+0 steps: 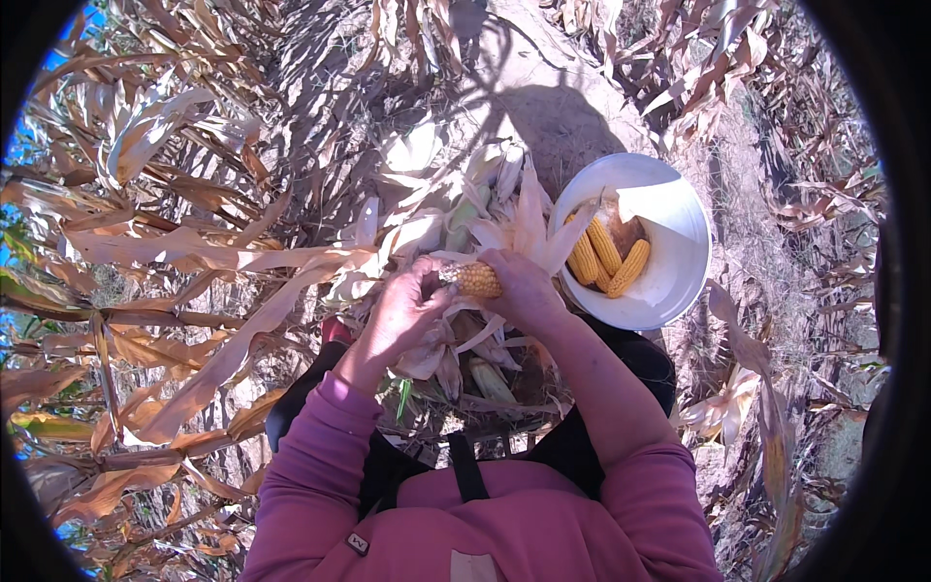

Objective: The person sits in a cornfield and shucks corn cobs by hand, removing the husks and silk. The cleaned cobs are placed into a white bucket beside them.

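Showing pale yellow kernels, the corn cob is clamped by left fingers and right fingers

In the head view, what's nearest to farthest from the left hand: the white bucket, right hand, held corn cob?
From the left hand:
1. Corn cob: between both hands.
2. Right hand: to the right, gripping the cob.
3. White bucket: farther right.
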{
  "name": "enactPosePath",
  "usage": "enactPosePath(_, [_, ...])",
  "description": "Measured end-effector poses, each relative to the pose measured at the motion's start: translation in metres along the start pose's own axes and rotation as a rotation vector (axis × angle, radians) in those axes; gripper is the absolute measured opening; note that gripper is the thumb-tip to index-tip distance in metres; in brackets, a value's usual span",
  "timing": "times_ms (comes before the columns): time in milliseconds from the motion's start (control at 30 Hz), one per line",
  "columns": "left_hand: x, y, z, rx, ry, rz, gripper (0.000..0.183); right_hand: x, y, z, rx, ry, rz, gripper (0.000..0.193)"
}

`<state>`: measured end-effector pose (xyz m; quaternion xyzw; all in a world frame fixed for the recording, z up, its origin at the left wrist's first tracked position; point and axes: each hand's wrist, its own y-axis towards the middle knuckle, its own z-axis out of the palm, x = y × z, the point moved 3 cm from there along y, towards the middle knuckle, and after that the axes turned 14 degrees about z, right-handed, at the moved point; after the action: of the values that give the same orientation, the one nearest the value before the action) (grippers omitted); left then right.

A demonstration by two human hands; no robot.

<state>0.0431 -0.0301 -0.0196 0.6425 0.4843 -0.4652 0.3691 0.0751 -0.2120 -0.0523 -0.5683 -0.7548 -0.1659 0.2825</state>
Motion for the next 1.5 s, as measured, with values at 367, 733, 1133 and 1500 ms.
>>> enactPosePath(367, [0.009, 0.0, 0.004, 0.005, 0.195, 0.032, 0.031, -0.003, 0.0, 0.007, -0.012, -0.095, 0.02, 0.049])
enactPosePath(733, [0.013, 0.002, 0.001, 0.05, 0.092, 0.12, 0.034, -0.005, -0.001, -0.001, 0.226, 0.115, 0.113, 0.05])
enactPosePath(1133, [0.004, -0.001, -0.003, 0.142, 0.166, 0.136, 0.027, -0.01, -0.001, 0.001, 0.249, 0.108, 0.041, 0.048])
enactPosePath(1500, [-0.008, 0.001, -0.005, 0.158, 0.084, 0.216, 0.028, -0.009, -0.002, -0.002, 0.37, 0.186, 0.062, 0.059])
